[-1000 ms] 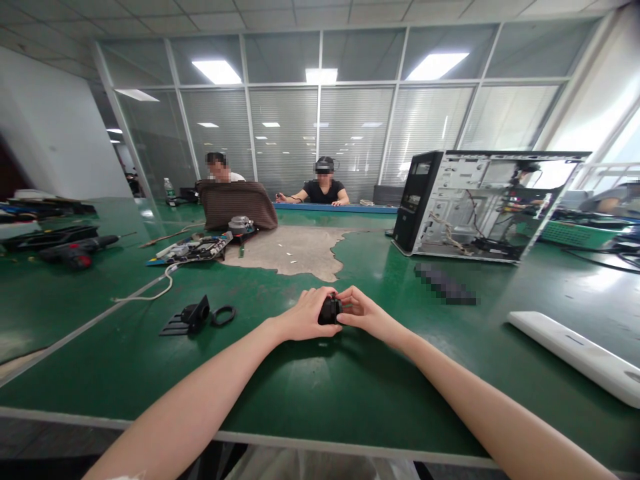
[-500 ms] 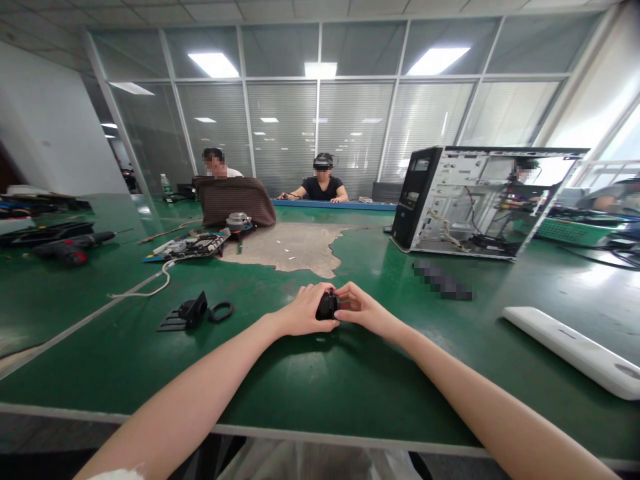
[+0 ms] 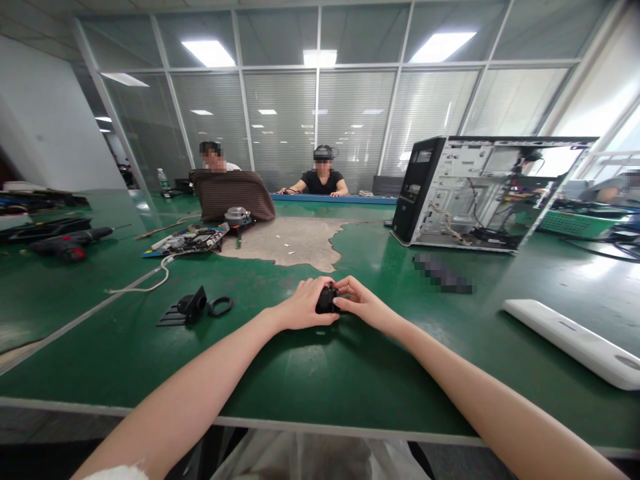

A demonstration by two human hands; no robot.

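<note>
Both my hands meet over the green table in front of me, around a small black rounded part (image 3: 326,300) whose exact kind I cannot make out. My left hand (image 3: 305,305) wraps it from the left, thumb along the near side. From the right, the fingers and thumb of my right hand (image 3: 358,297) pinch its right end. Much of the part is hidden by my fingers. To the left lie a black bracket-like piece (image 3: 189,308) with flat prongs and a black ring (image 3: 221,306).
An opened computer case (image 3: 420,193) stands at the back right. Nearer are a blurred dark object (image 3: 443,273) and a long white casing (image 3: 570,340). A circuit board (image 3: 193,240), a brown cloth-covered object (image 3: 233,193) and a drill (image 3: 70,243) lie left. People sit across the table.
My right thumb and fingers have shifted slightly on the black part's right end. My left hand keeps its hold. The view has tilted down a little.
</note>
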